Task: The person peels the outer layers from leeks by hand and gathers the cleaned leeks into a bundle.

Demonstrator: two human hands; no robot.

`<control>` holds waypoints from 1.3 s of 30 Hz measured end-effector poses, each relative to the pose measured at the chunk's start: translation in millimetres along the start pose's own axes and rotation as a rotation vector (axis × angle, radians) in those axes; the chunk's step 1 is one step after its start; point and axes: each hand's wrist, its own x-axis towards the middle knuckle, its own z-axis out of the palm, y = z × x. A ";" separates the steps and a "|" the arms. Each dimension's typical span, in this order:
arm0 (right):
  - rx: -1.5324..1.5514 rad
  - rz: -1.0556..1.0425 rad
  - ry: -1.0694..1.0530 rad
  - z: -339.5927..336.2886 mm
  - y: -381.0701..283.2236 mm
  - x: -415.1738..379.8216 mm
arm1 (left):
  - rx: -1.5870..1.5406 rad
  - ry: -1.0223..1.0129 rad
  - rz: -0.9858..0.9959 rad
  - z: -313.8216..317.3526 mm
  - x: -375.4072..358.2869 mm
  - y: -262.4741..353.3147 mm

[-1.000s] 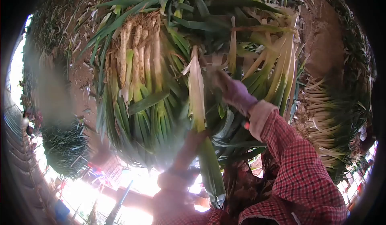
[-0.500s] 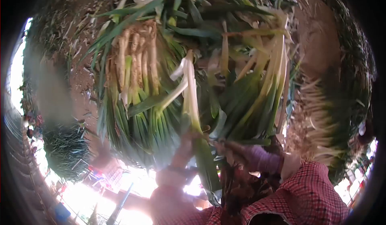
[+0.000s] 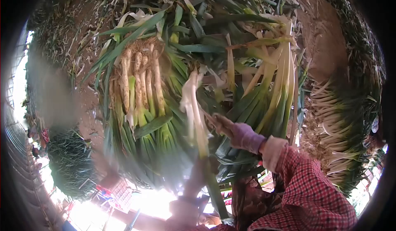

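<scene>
A large green onion (image 3: 198,126) with a white shank and loose whitish skin stands almost upright in the middle, root end up. My left hand (image 3: 196,175), hazy in the glare, is wrapped round its green part low down. My right hand (image 3: 227,126), in a glove with a purple cuff, is beside the white shank with its fingers together and pointing at it. Whether a strip of skin lies between those fingertips is too small to tell. To the left is a bundle of green onions (image 3: 142,80) with brown, soil-stained shanks and roots.
More green onions (image 3: 278,82) with pale shanks lean at the right. A long row of green onions (image 3: 334,126) lies on the ground farther right. Leaf scraps (image 3: 206,14) cover the ground at the top. A dark green heap (image 3: 70,165) sits at lower left, near strong glare.
My right hand has moved up from the green part to beside the white shank. The held green onion and my left hand sit lower, and loose skin hangs along the shank.
</scene>
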 end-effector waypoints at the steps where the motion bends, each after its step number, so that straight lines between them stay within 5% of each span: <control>1: 0.014 0.050 -0.021 -10.2 -3.9 4.8 | 0.016 0.024 -0.004 -3.7 -0.2 -2.6; 4: 0.070 0.215 -0.096 -29.1 -12.2 7.4 | -0.103 0.024 -0.021 0.1 -10.5 -5.0; 8: -0.086 -0.181 -0.150 11.5 -3.2 -21.8 | 0.010 -0.009 0.035 9.8 -11.4 -1.9; 11: 0.449 0.262 0.038 -51.7 -16.5 -10.9 | 0.279 -0.016 0.154 20.2 -15.2 -1.4; 13: 0.091 -0.161 0.115 -17.2 13.9 -19.1 | 0.270 -0.008 0.134 27.1 -4.6 -14.5; 15: 0.059 -0.008 -0.117 -11.1 14.3 -36.5 | 0.267 -0.006 0.121 34.2 0.2 -25.3; 17: 0.106 -0.047 0.132 -1.2 38.6 -18.8 | 0.287 -0.009 0.094 36.0 -4.1 -33.7; 19: 0.171 0.122 0.056 -24.4 37.9 1.7 | 0.307 0.011 0.122 40.2 -1.3 -34.8; 22: 0.083 0.049 -0.203 -35.7 23.5 -19.4 | 0.328 0.089 0.111 48.9 -2.3 -46.7; 23: 0.102 0.024 -0.089 -37.5 31.5 -19.9 | 0.336 0.120 0.110 52.2 -2.0 -49.8; 24: 0.119 -0.011 0.027 -41.9 42.8 -13.5 | 0.548 0.187 0.162 50.1 1.1 -53.4; 28: -0.076 -0.086 -0.075 -47.8 44.4 -46.6 | 1.197 0.370 0.233 60.5 5.6 -68.4; 32: 0.434 0.118 0.044 -58.6 110.6 -17.8 | 1.392 0.541 0.241 92.3 -10.2 -57.0; 34: 0.211 0.030 0.027 -102.7 76.5 -58.2 | 1.339 0.523 0.302 118.1 -15.2 -42.5; 36: 0.166 -0.078 0.054 -107.8 113.8 -102.7 | 1.014 0.442 0.949 139.4 -4.8 -39.0; 39: 0.754 0.126 0.230 -151.7 156.1 -155.0 | 0.978 0.397 1.009 195.8 -8.8 -7.4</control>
